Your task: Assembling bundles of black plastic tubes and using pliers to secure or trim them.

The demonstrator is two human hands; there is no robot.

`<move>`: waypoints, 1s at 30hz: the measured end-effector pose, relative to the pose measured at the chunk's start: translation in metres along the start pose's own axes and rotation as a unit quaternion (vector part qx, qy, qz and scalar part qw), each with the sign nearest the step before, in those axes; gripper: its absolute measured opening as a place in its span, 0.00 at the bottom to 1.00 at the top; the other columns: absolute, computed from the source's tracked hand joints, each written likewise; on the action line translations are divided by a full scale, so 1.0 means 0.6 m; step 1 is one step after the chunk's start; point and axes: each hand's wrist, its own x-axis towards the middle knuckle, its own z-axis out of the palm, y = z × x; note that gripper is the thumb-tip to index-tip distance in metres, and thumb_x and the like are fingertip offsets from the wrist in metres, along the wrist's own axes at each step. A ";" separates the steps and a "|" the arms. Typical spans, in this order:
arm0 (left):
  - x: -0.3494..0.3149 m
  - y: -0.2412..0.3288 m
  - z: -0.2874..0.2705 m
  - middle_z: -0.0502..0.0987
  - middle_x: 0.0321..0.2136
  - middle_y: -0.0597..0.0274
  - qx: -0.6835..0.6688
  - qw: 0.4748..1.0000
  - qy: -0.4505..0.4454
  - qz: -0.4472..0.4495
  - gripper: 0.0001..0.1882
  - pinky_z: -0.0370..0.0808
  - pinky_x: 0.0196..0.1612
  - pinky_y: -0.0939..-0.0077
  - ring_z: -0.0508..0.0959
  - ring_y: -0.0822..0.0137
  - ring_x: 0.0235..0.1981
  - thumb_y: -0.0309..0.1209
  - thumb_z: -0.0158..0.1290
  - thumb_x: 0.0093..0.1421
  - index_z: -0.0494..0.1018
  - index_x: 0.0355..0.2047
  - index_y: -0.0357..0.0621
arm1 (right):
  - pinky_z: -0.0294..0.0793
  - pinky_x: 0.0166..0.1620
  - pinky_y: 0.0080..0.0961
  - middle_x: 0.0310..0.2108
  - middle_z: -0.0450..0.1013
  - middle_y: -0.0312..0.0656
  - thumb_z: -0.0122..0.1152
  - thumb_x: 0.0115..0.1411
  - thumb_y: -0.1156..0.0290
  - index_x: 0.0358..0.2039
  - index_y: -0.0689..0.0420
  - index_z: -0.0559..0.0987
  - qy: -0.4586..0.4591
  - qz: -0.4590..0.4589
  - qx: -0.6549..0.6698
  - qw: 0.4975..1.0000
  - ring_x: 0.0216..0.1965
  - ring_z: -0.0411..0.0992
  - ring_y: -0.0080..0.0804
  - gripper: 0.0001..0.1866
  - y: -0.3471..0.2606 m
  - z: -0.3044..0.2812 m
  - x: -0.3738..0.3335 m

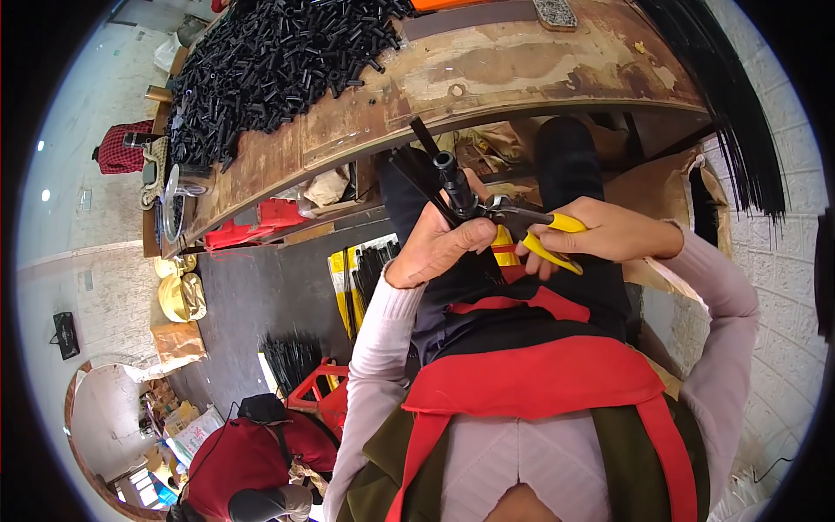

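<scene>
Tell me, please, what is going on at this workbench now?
The person's left hand holds a black tubular part, with black strips beside it. The right hand grips yellow-handled pliers, their head close by that part. Many small black tubes lie heaped on the wooden bench.

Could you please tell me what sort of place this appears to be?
Probably a workshop: a heap of short black tubes lies on a worn wooden workbench, long thin black strips drape over its right end, and the person's right hand grips yellow-handled pliers.
</scene>
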 end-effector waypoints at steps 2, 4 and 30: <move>-0.004 0.001 -0.009 0.68 0.22 0.67 0.018 0.999 -0.029 -0.001 0.21 0.62 0.26 0.82 0.66 0.77 0.22 0.42 0.60 0.61 0.62 0.38 0.42 | 0.76 0.40 0.23 0.37 0.79 0.47 0.45 0.71 0.60 0.46 0.69 0.76 -0.031 0.026 0.021 0.999 0.36 0.79 0.31 0.22 -0.014 -0.002 -0.004; -0.008 0.000 -0.009 0.68 0.22 0.67 0.016 1.000 -0.022 0.001 0.22 0.62 0.26 0.82 0.66 0.77 0.23 0.44 0.60 0.60 0.63 0.37 0.42 | 0.76 0.39 0.24 0.35 0.78 0.48 0.43 0.71 0.58 0.44 0.68 0.75 -0.045 0.097 0.064 0.992 0.34 0.80 0.34 0.22 -0.036 -0.001 -0.005; 0.052 -0.009 0.019 0.60 0.21 0.68 0.027 0.978 0.202 0.055 0.10 0.60 0.26 0.79 0.60 0.75 0.21 0.34 0.42 0.71 0.64 0.44 0.39 | 0.70 0.34 0.27 0.25 0.75 0.46 0.64 0.58 0.63 0.34 0.61 0.78 0.429 -0.124 -0.343 0.826 0.26 0.73 0.33 0.13 0.048 -0.191 -0.028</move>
